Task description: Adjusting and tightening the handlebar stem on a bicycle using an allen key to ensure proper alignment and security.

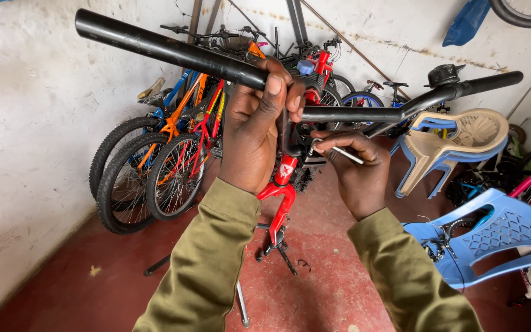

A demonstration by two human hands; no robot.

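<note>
My left hand (pixel 254 126) grips a black bicycle handlebar (pixel 161 46) near its middle, where it meets the stem. The bar runs from upper left to the right grip (pixel 487 83), with a black bell (pixel 442 75) on it. My right hand (pixel 354 169) holds a small silver hex key (pixel 339 150) against the stem clamp just under the bar. Below hangs the red bicycle frame (pixel 281 197), held up on a stand.
Several bicycles (pixel 167 154) lean against the white wall at left. Blue and beige plastic chairs (pixel 462 141) are stacked at right, another blue chair (pixel 493 237) nearer. A metal rod (pixel 242 304) lies on the red floor. A wheel (pixel 523 15) hangs top right.
</note>
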